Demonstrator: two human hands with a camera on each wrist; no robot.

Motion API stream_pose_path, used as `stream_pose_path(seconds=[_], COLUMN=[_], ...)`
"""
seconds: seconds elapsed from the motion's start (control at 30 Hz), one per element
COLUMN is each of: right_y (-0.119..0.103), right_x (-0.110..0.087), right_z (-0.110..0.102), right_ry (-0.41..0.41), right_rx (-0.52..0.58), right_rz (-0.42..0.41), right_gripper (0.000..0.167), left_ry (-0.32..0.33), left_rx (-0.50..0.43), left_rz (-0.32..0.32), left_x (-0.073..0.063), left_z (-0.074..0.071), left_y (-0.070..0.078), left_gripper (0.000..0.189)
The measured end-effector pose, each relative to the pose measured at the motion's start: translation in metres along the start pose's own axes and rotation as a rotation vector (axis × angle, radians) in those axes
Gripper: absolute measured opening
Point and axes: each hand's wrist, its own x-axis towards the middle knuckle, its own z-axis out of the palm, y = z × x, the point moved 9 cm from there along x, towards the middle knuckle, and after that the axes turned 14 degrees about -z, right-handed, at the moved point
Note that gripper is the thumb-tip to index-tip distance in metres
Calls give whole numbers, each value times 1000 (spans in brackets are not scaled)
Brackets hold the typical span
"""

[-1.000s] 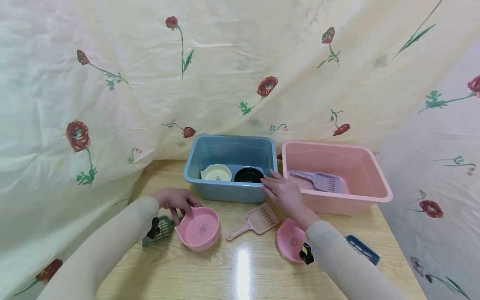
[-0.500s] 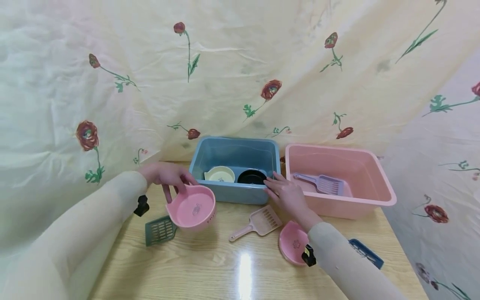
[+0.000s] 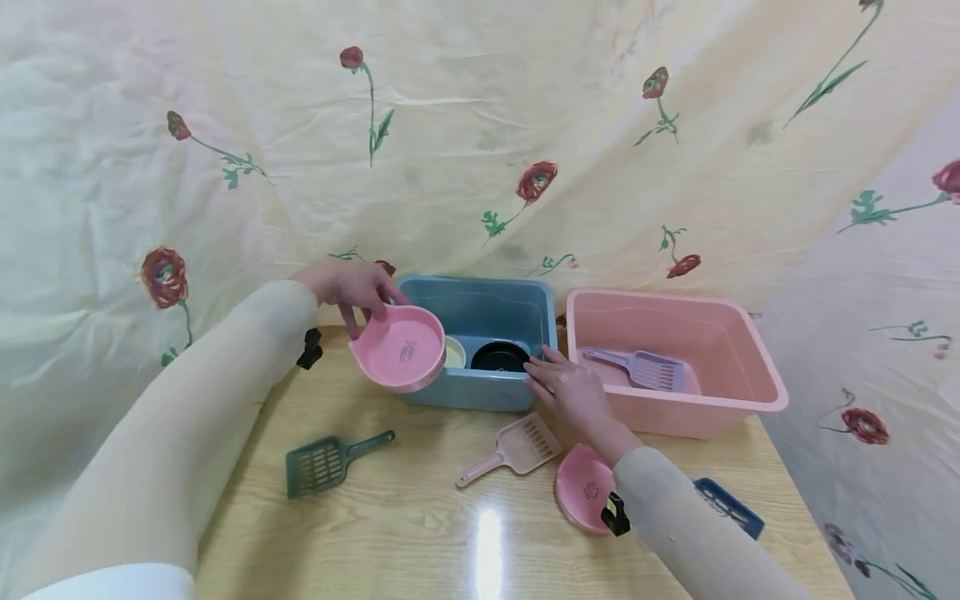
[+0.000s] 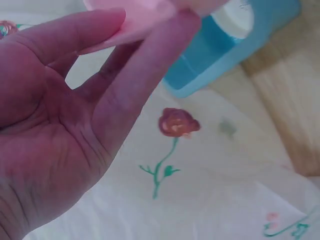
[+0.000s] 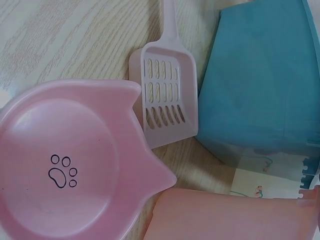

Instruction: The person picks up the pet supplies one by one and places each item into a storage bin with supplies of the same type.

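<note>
My left hand (image 3: 358, 292) pinches the eared rim of a pink cat bowl (image 3: 397, 346), fish-marked inside. The bowl is raised and tilted, overlapping the left front of a blue plastic bin (image 3: 480, 387). In the left wrist view, thumb and fingers meet on the bowl's pink edge (image 4: 145, 20). Inside the bin sit a cream bowl (image 3: 454, 353), partly hidden, and a black bowl (image 3: 500, 357). My right hand (image 3: 573, 390) rests at the bin's right front rim with its fingers extended; the right wrist view does not show it.
A pink bin (image 3: 675, 408) with a lavender litter scoop (image 3: 651, 369) stands at right. On the table lie a green scoop (image 3: 318, 465), a pale pink scoop (image 3: 525, 443), a paw-marked pink bowl (image 3: 583, 492) and a dark blue scoop (image 3: 729, 507). A flowered cloth (image 3: 450, 167) hangs behind.
My left hand has lifted the pink cat bowl off the table and carried it up and back to the blue bin's left side, uncovering the green scoop's handle. My right hand stays put.
</note>
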Motion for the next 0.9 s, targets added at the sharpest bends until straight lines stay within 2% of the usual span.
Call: stream_pose_path(seconds=[0.17,0.4,0.67,0.83,0.9], right_y=[-1,1,0,0,0], right_x=[1,-2,-2,-2,-2], right_z=[-1,1,1,1,1], right_ry=[3,7,19,10,6], right_rx=[-10,-9,-11,-14,-16], right_rz=[-9,-8,-5,-3,-3], right_gripper=[34,34,33,33,34], left_ry=[66,153,286,326,337], left_rx=[25,49,45,34,57], left_rz=[52,56,32,22,8], left_x=[15,32,64,87,96], left_z=[-15,-23,-23,-14,-11], left_y=[19,36,35,31,30], left_gripper=[50,50,50,46,45])
